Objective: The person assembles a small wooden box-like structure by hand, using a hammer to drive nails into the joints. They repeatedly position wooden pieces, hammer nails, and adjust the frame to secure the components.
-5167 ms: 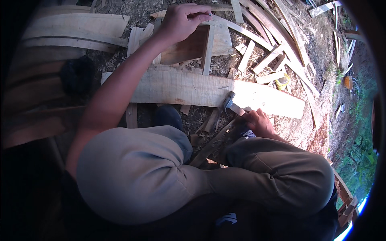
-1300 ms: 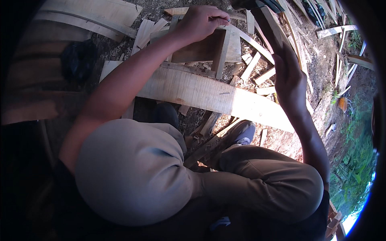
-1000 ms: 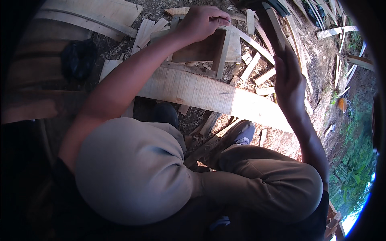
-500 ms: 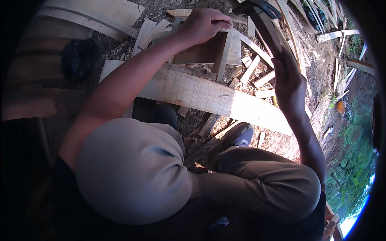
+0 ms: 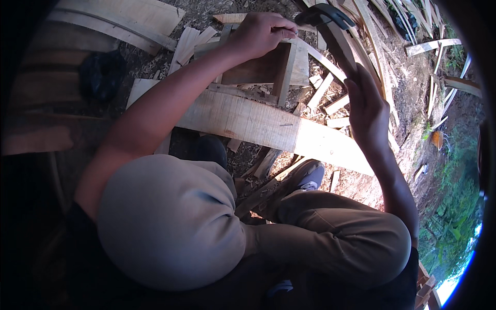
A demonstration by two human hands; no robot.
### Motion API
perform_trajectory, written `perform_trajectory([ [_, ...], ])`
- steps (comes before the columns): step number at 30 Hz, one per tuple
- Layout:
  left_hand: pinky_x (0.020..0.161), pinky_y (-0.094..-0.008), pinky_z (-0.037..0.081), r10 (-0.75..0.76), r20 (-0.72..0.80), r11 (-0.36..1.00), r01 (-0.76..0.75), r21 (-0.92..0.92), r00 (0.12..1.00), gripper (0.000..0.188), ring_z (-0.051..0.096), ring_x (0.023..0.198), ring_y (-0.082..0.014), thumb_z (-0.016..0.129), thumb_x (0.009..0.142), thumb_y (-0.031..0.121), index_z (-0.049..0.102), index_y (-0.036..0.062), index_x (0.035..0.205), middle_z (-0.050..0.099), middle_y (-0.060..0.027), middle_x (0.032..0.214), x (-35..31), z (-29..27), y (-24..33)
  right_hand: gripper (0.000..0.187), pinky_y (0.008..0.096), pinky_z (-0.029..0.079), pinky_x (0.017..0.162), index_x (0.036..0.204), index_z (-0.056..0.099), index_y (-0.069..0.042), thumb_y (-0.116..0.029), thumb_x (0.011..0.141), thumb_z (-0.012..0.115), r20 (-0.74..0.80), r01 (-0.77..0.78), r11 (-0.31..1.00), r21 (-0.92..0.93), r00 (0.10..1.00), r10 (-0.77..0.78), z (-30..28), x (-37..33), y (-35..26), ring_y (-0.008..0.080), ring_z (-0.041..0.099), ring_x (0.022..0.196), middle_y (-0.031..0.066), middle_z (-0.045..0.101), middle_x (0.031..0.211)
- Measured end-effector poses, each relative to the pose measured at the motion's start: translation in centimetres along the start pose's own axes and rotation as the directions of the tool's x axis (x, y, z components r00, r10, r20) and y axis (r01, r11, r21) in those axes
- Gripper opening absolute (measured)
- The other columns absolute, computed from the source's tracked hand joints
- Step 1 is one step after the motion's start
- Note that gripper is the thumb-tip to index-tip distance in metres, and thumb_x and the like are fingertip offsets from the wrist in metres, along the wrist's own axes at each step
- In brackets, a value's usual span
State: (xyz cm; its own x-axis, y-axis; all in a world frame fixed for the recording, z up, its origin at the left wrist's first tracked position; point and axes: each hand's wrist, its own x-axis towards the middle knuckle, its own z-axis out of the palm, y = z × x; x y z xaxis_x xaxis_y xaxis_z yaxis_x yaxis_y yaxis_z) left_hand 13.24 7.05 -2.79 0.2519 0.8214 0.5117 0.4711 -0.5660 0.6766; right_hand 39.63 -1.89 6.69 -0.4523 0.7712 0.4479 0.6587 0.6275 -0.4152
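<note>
My right hand (image 5: pixel 368 106) is wrapped round the handle of a claw hammer (image 5: pixel 338 44). The hammer's dark head is up beside the fingertips of my left hand (image 5: pixel 264 35). That left hand is closed in a pinch at the top corner of a small wooden box frame (image 5: pixel 284 77); whatever sits between its fingers is too small to make out. Under the frame's near side, a long pale wooden plank (image 5: pixel 243 114) runs across in front of my knees, its right end in bright sun.
Several wood offcuts (image 5: pixel 321 89) and shavings litter the ground around the frame. Long thin strips (image 5: pixel 372 39) lie at the upper right. Wide boards (image 5: pixel 126 18) and a black plastic bag (image 5: pixel 103 75) are at the left. My shoe (image 5: pixel 310 175) is just below the plank.
The hammer and my right hand have shifted slightly left and down, bringing the head closer to my left fingertips. My left hand stays almost where it was.
</note>
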Motion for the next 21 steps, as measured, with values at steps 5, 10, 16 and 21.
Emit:
perform_trajectory([
  [5,0.073,-0.0293,0.055,-0.01,0.004,0.999,0.01,-0.052,1.0,0.016,0.072,0.082,-0.0159,0.074,0.089,0.019,0.075,0.0072,0.101,0.075,-0.0065,0.09,-0.1,-0.1,0.2,0.034,0.0323,0.053,0.065,0.133,0.055,0.001,-0.011,0.101,0.059,0.08,-0.196,0.98,0.036,0.978,0.193,0.2,-0.4,0.1,0.019,0.068,0.072,0.0181,0.071,0.088],
  [10,0.073,-0.0289,0.055,-0.004,0.008,1.0,0.004,0.009,1.0,0.018,0.072,0.081,-0.0164,0.075,0.089,0.021,0.076,0.008,0.101,0.075,-0.0068,0.091,-0.5,-0.2,0.1,0.034,0.0392,0.055,0.063,0.132,0.055,0.0,-0.011,0.1,0.06,0.089,-0.342,0.939,0.04,0.937,0.338,-0.7,0.3,-0.6,0.0322,0.074,0.078,0.0219,0.072,0.092],
  [16,0.073,-0.0297,0.056,-0.029,-0.027,1.0,0.03,0.011,0.999,0.018,0.072,0.082,-0.0182,0.075,0.089,0.02,0.076,0.0077,0.102,0.075,-0.0081,0.091,0.2,0.1,0.2,0.036,0.0341,0.056,0.065,0.134,0.054,0.001,-0.011,0.1,0.06,0.079,-0.153,0.988,-0.002,0.985,0.153,0.2,-0.5,0.7,0.0229,0.074,0.08,0.0216,0.073,0.1],
  [21,0.071,-0.0316,0.057,-0.002,-0.036,1.0,0.002,0.021,0.999,0.018,0.073,0.08,-0.0214,0.077,0.086,0.019,0.076,0.0061,0.099,0.075,-0.0101,0.091,0.1,0.0,-0.1,0.037,0.0332,0.056,0.059,0.135,0.054,-0.002,-0.01,0.1,0.06,0.112,-0.22,0.975,0.026,0.97,0.216,0.4,-0.6,0.2,0.0225,0.073,0.073,0.0214,0.073,0.096],
])
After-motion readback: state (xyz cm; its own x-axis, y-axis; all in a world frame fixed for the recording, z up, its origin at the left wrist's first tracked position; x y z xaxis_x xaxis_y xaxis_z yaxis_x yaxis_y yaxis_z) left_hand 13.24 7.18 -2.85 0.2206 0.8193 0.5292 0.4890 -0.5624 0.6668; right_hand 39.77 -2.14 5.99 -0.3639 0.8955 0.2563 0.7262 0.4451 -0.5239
